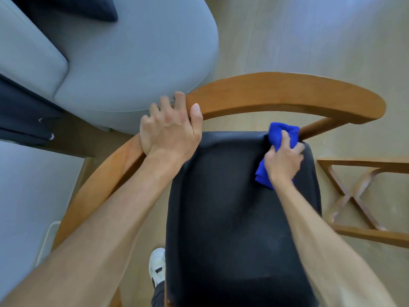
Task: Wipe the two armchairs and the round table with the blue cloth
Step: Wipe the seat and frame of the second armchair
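Observation:
An armchair fills the middle of the head view: a curved wooden back rail (287, 91) and a black padded seat (232, 218). My left hand (168, 129) grips the left part of the wooden rail, fingers curled over its far side and thumb on top. My right hand (283, 160) holds a bunched blue cloth (278, 134) and presses it against the far right corner of the black seat, beside a wooden upright of the chair. Part of the cloth sticks out below my wrist. The second armchair and the round table top are not clearly in view.
A grey sofa (121, 58) with a dark cushion (88, 7) stands just behind the chair on the left. A wooden cross-braced frame (358, 196) lies on the light wood floor at the right. My white shoe (157, 264) shows beside the seat.

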The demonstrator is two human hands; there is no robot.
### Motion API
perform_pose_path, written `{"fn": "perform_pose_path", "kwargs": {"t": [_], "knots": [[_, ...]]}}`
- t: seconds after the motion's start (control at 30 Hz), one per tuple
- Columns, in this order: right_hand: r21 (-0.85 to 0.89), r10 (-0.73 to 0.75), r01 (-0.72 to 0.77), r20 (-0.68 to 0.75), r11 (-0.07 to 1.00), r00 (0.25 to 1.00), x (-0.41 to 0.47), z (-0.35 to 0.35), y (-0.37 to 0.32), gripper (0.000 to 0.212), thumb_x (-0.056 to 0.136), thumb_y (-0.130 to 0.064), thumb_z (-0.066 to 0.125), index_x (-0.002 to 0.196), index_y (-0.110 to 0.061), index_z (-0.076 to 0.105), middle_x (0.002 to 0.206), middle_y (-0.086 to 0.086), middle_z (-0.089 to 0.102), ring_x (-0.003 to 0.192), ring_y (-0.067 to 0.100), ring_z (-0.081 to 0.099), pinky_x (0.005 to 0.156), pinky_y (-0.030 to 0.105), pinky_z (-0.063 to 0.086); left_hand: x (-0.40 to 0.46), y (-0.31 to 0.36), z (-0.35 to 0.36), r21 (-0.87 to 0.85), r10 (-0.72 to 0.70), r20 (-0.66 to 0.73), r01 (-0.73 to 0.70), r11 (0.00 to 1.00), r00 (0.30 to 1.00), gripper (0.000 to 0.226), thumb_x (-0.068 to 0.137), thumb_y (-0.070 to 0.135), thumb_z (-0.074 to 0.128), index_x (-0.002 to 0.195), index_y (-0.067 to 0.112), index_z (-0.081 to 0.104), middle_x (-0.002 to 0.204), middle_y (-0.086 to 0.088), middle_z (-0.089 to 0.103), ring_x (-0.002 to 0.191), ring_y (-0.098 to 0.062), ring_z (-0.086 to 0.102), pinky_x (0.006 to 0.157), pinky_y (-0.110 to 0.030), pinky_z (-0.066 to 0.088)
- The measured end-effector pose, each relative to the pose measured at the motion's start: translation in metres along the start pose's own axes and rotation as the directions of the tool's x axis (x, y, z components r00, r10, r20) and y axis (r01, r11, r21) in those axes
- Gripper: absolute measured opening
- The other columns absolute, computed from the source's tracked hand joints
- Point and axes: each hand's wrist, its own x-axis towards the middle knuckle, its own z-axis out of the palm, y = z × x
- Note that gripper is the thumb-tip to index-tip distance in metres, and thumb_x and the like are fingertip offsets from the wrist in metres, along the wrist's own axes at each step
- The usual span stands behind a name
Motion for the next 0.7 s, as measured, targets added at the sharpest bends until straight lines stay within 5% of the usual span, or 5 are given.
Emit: {"fn": "perform_pose_path", "kwargs": {"t": [0.2,0.37,0.43,0.53,0.7], "knots": [[0.083,-0.614,0.610,0.172,0.788,0.770,-0.182,0.032,-0.031,0.064,0.063,-0.004,0.062,0.124,-0.023,0.061,0.103,0.015,0.059,0.062,0.026,0.044,0.052,0.034,0.042,0.003,0.001,-0.003,-0.036,-0.005,0.014,0.005,0.999,1.000,0.052,0.099,0.043,0.020,0.127,0.006,0.042,0.114,-0.022,0.053,0.099,-0.041,0.052,0.074,-0.046,0.038],[0.156,-0.890,0.953,0.422,0.258,0.172,-0.258,0.022,0.071,0.057,0.077,-0.010,0.042,0.129,-0.031,0.049,0.113,0.011,0.047,0.067,0.024,0.043,0.060,0.034,0.043,0.002,0.003,-0.001,-0.030,0.024,-0.036,-0.025,0.999,0.999,0.055,0.099,0.045,0.015,0.129,0.005,0.040,0.112,-0.026,0.052,0.096,-0.043,0.052,0.078,-0.050,0.041],[0.136,-0.907,0.982,0.416,0.130,0.063,-0.222,0.007,0.103,0.056,0.080,-0.010,0.040,0.130,-0.033,0.048,0.113,0.010,0.053,0.069,0.025,0.046,0.064,0.036,0.045,0.002,0.001,0.002,-0.027,0.027,-0.073,-0.029,0.999,0.997,0.056,0.099,0.045,0.014,0.125,0.004,0.041,0.109,-0.027,0.052,0.093,-0.044,0.053,0.078,-0.052,0.041],[-0.006,-0.930,0.971,0.286,0.241,0.232,-0.124,-0.022,0.129,0.061,0.070,-0.002,0.058,0.125,-0.030,0.060,0.108,0.014,0.062,0.066,0.028,0.050,0.059,0.036,0.047,0.002,0.000,0.006,-0.029,0.029,-0.132,-0.033,0.999,0.991,0.056,0.098,0.045,0.015,0.120,0.002,0.043,0.106,-0.031,0.052,0.091,-0.048,0.052,0.075,-0.053,0.040],[-0.106,-0.482,0.494,0.126,0.863,0.867,0.006,-0.057,0.168,0.056,0.081,-0.005,0.062,0.135,-0.018,0.054,0.117,0.025,0.051,0.085,0.043,0.052,0.075,0.049,0.051,0.004,-0.001,0.011,-0.027,0.030,-0.189,-0.036,0.999,0.981,0.058,0.097,0.046,0.015,0.117,0.000,0.044,0.104,-0.034,0.052,0.088,-0.050,0.051,0.072,-0.055,0.038]]}}
